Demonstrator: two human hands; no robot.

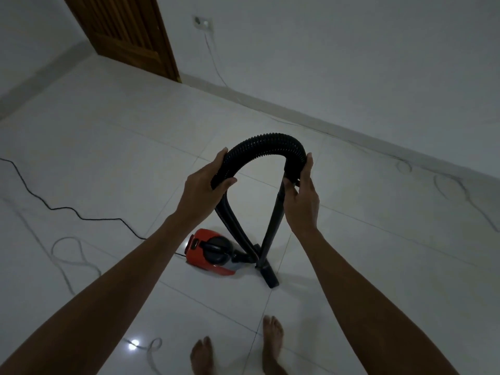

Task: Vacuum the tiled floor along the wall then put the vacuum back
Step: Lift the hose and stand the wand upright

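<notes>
1. A person stood barefoot on the tiled floor (121, 147), holding the vacuum's black ribbed hose (266, 143) arched up between both hands.
2. The left hand (204, 185) had its grip curled around the hose's left side; the right hand (301, 196) held the joint where hose met the rigid wand (272, 228).
3. The red vacuum (209, 251) sat mid-floor, well apart from the wall (351, 63), the nozzle (267, 273) just beside it.
4. This looked like readying or stowing; which, I could not tell. Next likely needed a steady wand hold.
</notes>
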